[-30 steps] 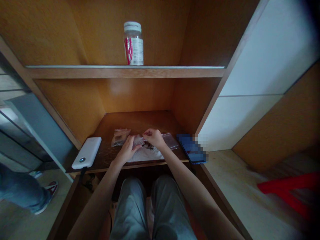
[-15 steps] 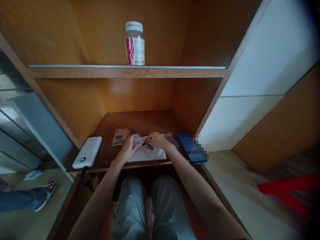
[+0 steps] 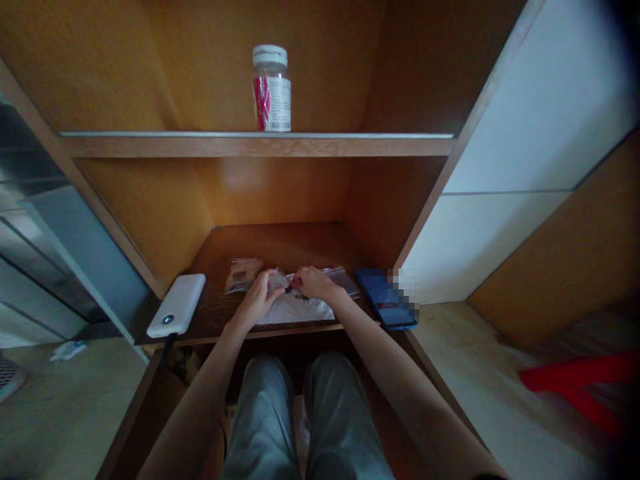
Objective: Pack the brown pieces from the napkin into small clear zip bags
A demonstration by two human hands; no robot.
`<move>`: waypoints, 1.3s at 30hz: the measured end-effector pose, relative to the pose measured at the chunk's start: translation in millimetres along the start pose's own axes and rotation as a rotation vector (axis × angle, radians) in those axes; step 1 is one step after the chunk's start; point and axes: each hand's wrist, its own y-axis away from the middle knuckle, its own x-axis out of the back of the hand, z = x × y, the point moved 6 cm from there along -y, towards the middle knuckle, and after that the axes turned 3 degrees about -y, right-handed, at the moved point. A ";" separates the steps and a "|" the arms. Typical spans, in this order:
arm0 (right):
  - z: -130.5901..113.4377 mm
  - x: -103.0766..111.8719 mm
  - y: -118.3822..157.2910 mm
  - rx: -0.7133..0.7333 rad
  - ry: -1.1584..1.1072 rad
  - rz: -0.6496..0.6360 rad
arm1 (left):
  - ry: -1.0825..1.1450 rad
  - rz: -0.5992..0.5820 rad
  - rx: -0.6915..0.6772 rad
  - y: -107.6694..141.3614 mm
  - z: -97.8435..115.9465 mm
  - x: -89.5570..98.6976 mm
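My left hand (image 3: 257, 299) and my right hand (image 3: 311, 283) meet low on the dark wooden desk surface (image 3: 280, 245), pinching a clear plastic bag (image 3: 320, 276) between their fingertips. Under the hands lies a white paper or tissue sheet (image 3: 295, 311) with small dark bits (image 3: 299, 295) on it. Left of my left hand, a small clear packet (image 3: 243, 275) with brown contents lies flat, not touching that hand. The bag's exact contents are hidden by my fingers.
A white power bank (image 3: 177, 305) with a cable lies at the desk's left edge, and a dark phone (image 3: 386, 298) lies at the right. A labelled jar (image 3: 271, 89) stands on the wooden shelf (image 3: 255, 145) above. A red stool (image 3: 580, 380) sits on the floor at right.
My hands have drawn closer together over the plastic. The leg and shoe of a person at lower left have left the view.
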 end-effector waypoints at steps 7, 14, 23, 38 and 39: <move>2.9 26.1 -0.7 -0.011 -0.447 0.345 | 0.008 -0.010 0.019 1.6 -0.3 -0.3; -9.8 18.6 -5.3 0.033 -0.617 0.266 | 0.011 -0.012 0.001 0.6 0.3 0.5; -4.3 23.7 2.0 0.000 -0.334 0.178 | 0.023 -0.033 0.028 1.3 3.0 1.8; -7.9 1.6 1.5 0.029 0.006 -0.111 | 0.033 -0.035 0.046 2.5 2.7 2.9; -7.5 1.0 1.1 0.028 0.006 -0.102 | 0.034 -0.035 0.047 2.5 2.8 3.0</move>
